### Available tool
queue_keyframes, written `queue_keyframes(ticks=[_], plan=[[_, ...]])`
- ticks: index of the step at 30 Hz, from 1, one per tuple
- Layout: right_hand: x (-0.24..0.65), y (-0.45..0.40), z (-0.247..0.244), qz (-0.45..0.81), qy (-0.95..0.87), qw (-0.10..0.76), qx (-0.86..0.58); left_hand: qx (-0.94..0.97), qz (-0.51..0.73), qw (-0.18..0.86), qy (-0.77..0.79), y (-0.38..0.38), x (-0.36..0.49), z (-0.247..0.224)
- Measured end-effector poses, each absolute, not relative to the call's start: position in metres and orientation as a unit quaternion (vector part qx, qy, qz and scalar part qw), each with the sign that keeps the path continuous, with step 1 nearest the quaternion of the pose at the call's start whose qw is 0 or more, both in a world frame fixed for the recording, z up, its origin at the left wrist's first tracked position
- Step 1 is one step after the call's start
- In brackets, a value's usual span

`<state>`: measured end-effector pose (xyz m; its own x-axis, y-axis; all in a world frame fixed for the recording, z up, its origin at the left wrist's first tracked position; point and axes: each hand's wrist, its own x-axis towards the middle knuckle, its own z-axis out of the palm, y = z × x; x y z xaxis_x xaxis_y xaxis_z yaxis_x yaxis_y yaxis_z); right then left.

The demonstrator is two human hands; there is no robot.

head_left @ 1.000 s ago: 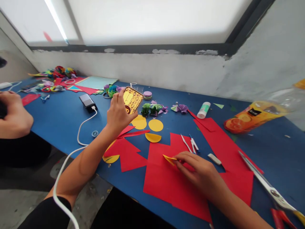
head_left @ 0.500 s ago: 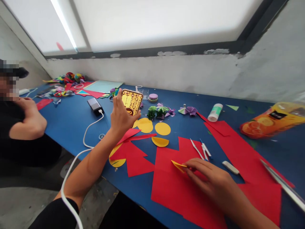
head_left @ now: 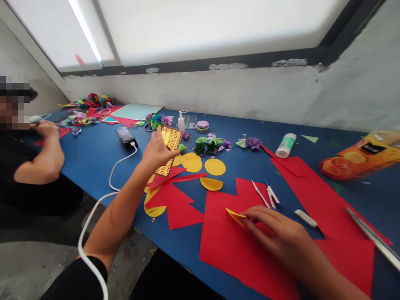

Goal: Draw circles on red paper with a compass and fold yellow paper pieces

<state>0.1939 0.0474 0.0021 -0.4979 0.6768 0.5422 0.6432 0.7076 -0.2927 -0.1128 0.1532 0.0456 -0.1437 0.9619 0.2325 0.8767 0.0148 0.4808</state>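
Observation:
My left hand (head_left: 158, 153) grips a phone (head_left: 171, 139) in a yellow patterned case by its edges, tilted low over the blue table beside yellow paper circles (head_left: 215, 167). Part of the phone is hidden behind the hand. Pinched between the fingertips of my right hand (head_left: 281, 233) is a folded piece of yellow paper (head_left: 235, 216). That hand rests over large red paper sheets (head_left: 218, 233). A half-folded yellow circle (head_left: 211, 183) lies between the two hands. Cut red paper pieces (head_left: 181, 206) lie below the phone, partly covering other yellow circles.
Compasses (head_left: 271, 196), an eraser (head_left: 305, 218) and a metal ruler (head_left: 375, 239) lie to the right. Behind are a white-green tube (head_left: 286, 145), an orange packet (head_left: 359, 156) and crumpled paper flowers (head_left: 214, 145). A white cable (head_left: 90, 218) crosses my left arm. Another person (head_left: 37, 162) sits at left.
The phone in my left hand has come down and tipped toward the table, uncovering a small white bottle and paper flowers behind it. My right hand keeps its pinch. The person's hand at left has shifted.

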Motion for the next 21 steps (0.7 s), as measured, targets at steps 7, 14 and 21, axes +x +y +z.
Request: queue_keyframes(ticks=[7, 14, 21], plan=[[0.194, 0.043, 0.003, 0.033, -0.866, 0.302, -0.398, 0.651, 0.145, 0.227, 0.710, 0.170, -0.156, 0.044], [0.194, 0.044, 0.001, 0.034, -0.871, 0.299, -0.388, 0.642, 0.109, 0.204, 0.731, 0.175, -0.146, 0.034], [0.193, 0.041, 0.004, 0.045, -0.868, 0.303, -0.391, 0.665, 0.081, 0.228, 0.707, 0.168, -0.152, 0.039]])
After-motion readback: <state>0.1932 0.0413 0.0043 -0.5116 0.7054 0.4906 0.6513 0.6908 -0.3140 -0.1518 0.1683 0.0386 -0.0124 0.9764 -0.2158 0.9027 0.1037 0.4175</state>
